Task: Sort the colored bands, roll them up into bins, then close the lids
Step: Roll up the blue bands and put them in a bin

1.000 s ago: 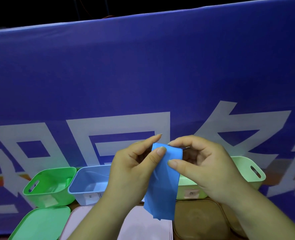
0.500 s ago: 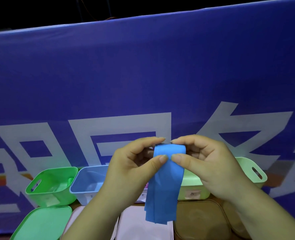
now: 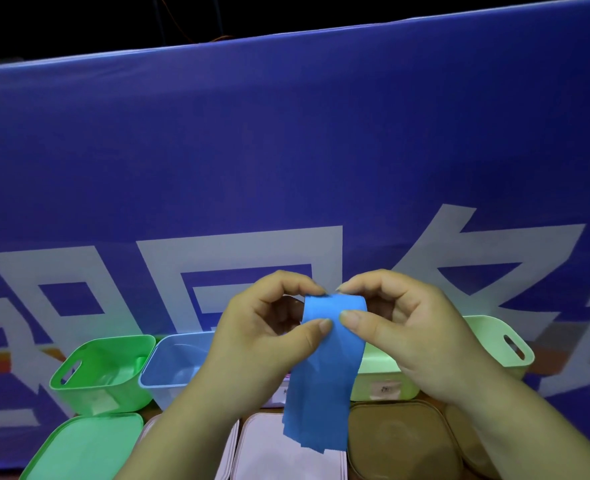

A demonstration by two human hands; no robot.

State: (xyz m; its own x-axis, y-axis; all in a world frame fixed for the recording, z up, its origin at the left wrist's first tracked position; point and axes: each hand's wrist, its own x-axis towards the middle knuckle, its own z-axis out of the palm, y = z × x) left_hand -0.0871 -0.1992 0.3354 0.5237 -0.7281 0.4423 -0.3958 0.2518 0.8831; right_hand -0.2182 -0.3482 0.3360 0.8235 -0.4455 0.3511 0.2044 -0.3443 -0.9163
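A blue band [image 3: 324, 372] hangs in front of me, its top end curled over. My left hand [image 3: 262, 341] pinches the top left edge between thumb and fingers. My right hand [image 3: 400, 330] pinches the top right edge the same way. The band's lower end dangles over the lids. Behind the hands stand a green bin [image 3: 103, 372], a light blue bin [image 3: 175, 365] and a pale green bin [image 3: 494, 344], all without lids on them.
Lids lie in a row at the near edge: a green lid [image 3: 82, 448], a white lid [image 3: 286, 455], and a brown lid [image 3: 400, 441]. A blue banner [image 3: 286, 168] with white characters stands behind the bins.
Both hands have rolled the band's top end further over. The hanging part is shorter and sits straighter between the hands.
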